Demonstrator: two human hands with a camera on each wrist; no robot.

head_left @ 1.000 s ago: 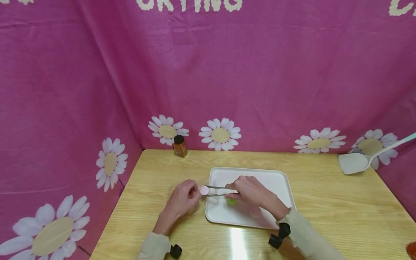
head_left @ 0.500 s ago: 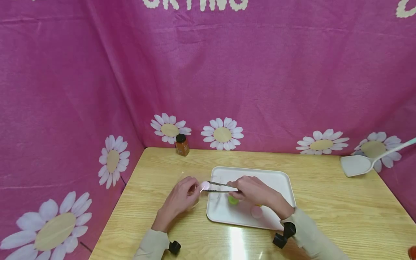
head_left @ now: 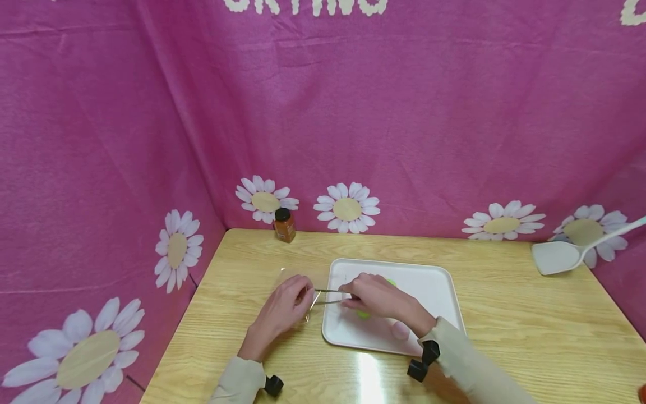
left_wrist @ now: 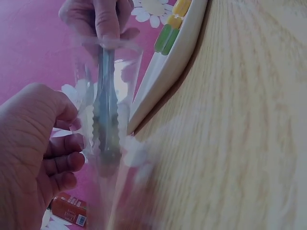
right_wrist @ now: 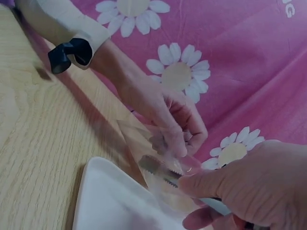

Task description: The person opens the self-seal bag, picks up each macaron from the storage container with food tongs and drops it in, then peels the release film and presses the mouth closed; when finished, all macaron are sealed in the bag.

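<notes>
My left hand (head_left: 284, 303) pinches the rim of a clear plastic bag (left_wrist: 133, 60), which hangs mouth-up in the left wrist view. In my right hand (head_left: 379, 295) are metal tongs (left_wrist: 106, 115), gripped with their scalloped ends down inside the bag. A pale pinkish patch shows blurred beside the tong tips; whether it is a macaron I cannot tell. On the white tray (head_left: 434, 289), under and beside my right hand, lie a pink macaron (head_left: 400, 330), green macarons (left_wrist: 166, 39) and yellow ones (left_wrist: 178, 13). My right forearm partly covers them.
A spice bottle (head_left: 285, 225) with a black cap stands at the table's back left. A white spatula (head_left: 557, 257) sits at the back right. Pink flowered cloth (head_left: 353, 112) hangs behind the wooden table (head_left: 515, 314).
The pink macaron held in the tong tips at the bag's mouth is no longer visible there. My right hand has moved left, pushing the tongs deeper into the bag; the left hand stays nearly still.
</notes>
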